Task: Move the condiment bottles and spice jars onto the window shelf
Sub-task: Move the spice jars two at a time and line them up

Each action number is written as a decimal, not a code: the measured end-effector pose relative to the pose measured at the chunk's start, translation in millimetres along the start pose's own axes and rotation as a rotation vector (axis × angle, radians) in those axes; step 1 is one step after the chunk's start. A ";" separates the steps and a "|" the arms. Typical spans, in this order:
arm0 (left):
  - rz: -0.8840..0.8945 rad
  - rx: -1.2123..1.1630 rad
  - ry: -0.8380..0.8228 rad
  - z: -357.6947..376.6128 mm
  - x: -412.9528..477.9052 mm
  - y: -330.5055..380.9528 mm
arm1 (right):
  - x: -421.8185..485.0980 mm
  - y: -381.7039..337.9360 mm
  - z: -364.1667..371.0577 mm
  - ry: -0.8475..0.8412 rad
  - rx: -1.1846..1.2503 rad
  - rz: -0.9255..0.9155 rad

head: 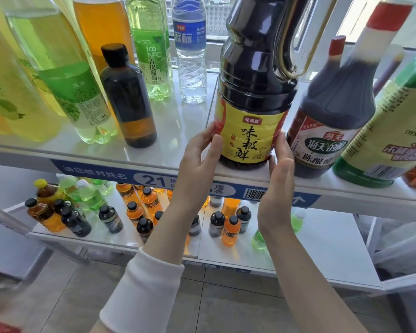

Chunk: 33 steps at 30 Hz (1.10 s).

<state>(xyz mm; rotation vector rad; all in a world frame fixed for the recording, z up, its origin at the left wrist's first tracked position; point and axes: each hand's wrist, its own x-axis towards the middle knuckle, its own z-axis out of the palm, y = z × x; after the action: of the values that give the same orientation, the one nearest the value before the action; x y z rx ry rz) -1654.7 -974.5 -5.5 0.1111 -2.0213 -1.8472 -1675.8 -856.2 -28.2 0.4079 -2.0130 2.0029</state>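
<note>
A large dark plastic soy sauce bottle with a yellow label [252,97] stands upright at the front edge of the white upper shelf [173,121], in the centre of the frame. The left hand [197,169] curls thumb and fingers [208,134] round the label's left side. The right hand [277,188] presses straight fingers flat against the right side. A dark red-capped vinegar bottle [332,104] stands just to the right.

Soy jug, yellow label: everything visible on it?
The soy jug is dark plastic, upright, with a waisted neck and a loop handle on its right; cap out of frame. A yellow and red label wraps its lower body. It stands at the front edge of the shelf beside a vinegar bottle. The left hand cups its left side; the right hand presses flat on its right.
</note>
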 end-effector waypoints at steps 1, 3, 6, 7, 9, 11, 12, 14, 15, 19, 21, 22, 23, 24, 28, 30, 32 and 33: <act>0.002 0.014 0.000 -0.1 -0.3 -0.4 | -0.4 0.5 0.1 0.004 -0.002 0.001; 0.000 0.015 -0.003 0.6 -1.1 -0.5 | -1.0 0.5 -0.2 0.010 0.002 0.003; 0.007 0.043 -0.008 -1.3 0.0 2.9 | -0.4 -1.5 -1.7 0.014 -0.001 0.007; 0.012 0.076 -0.011 -3.2 1.5 4.7 | 0.8 -1.6 -2.4 0.017 -0.022 0.017; 0.015 0.127 -0.021 -8.5 7.1 7.1 | 3.6 -0.5 -4.6 0.031 -0.081 0.038; 0.010 0.157 -0.040 -11.7 13.4 9.0 | 5.8 1.9 -7.4 0.044 -0.126 0.026; 0.010 0.174 -0.053 -12.0 16.2 9.4 | 6.4 3.0 -8.7 0.046 -0.148 0.018; 0.004 0.214 -0.097 -11.4 21.7 9.5 | 6.8 5.4 -10.0 0.052 -0.202 -0.008; -0.005 0.217 -0.126 -11.1 23.9 9.0 | 6.7 6.0 -10.2 0.057 -0.231 -0.028; -0.028 0.157 -0.184 -12.8 30.5 4.0 | 7.5 8.0 -8.7 0.079 -0.315 -0.105; -0.019 0.162 -0.167 -12.8 31.8 1.9 | 7.4 8.1 -8.0 0.084 -0.315 -0.104; -0.016 0.165 -0.158 -12.6 32.1 1.3 | 7.2 7.9 -7.9 0.084 -0.313 -0.104; -0.013 0.164 -0.151 -12.3 32.3 1.0 | 7.0 7.9 -8.0 0.084 -0.311 -0.105; -0.011 0.163 -0.143 -12.1 32.4 0.4 | 6.9 7.9 -8.3 0.083 -0.311 -0.107; -0.004 0.155 -0.131 -11.5 32.4 0.2 | 7.1 8.5 -8.7 0.086 -0.312 -0.119; -0.003 0.157 -0.127 -11.1 32.2 0.1 | 6.9 9.1 -8.6 0.092 -0.311 -0.124; 0.000 0.172 -0.121 -10.8 32.2 -1.0 | 6.8 10.5 -8.6 0.097 -0.311 -0.135; 0.002 0.177 -0.117 -10.6 32.3 -1.8 | 6.8 11.3 -8.4 0.098 -0.311 -0.137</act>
<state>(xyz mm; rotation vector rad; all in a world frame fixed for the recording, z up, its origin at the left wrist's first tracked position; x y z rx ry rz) -1681.0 -995.1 0.9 0.0513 -2.2628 -1.7066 -1686.5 -847.8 -36.0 0.3599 -2.1247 1.5650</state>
